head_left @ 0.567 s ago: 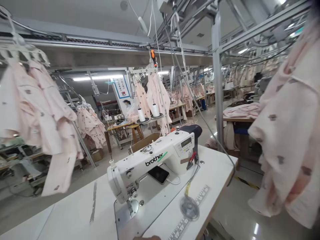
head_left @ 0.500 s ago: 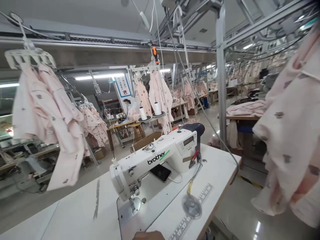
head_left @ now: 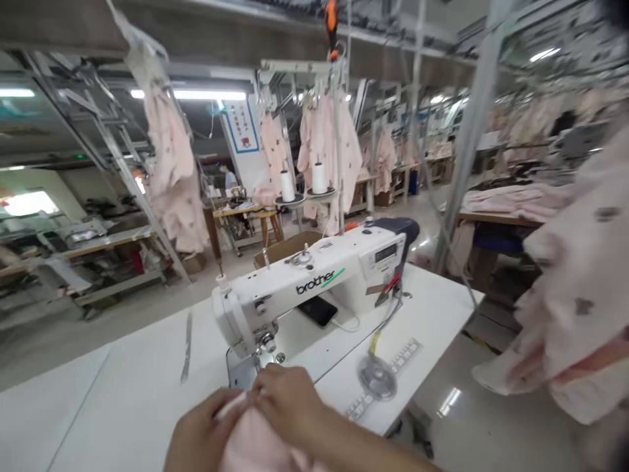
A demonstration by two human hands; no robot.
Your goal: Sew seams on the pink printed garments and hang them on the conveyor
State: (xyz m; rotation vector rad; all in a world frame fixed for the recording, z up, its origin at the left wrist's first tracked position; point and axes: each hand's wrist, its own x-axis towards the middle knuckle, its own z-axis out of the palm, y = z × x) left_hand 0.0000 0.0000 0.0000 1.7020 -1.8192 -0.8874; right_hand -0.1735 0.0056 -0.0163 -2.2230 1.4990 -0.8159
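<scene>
Both hands have come into view since a moment ago; the left hand [head_left: 204, 429] and right hand [head_left: 289, 400] pinch pink cloth [head_left: 258, 446] just before the sewing machine [head_left: 304, 292] on the bench [head_left: 122, 393]. The fingers are clenched on the cloth; its lower part is cut off by the frame edge.

Only readable word here: "brother", dark lowercase letters with green slash after it, on front of arm of my white sewing machine [head_left: 314, 282]. Small display panel [head_left: 386, 252] on machine's right end shows digits, too blurry to read. Ruler strip [head_left: 393, 367] stuck on my table [head_left: 122, 380] has marks, no legible numbers. White sign with blue border [head_left: 242, 124] on back pillar, lines of text, can't make out any.
</scene>
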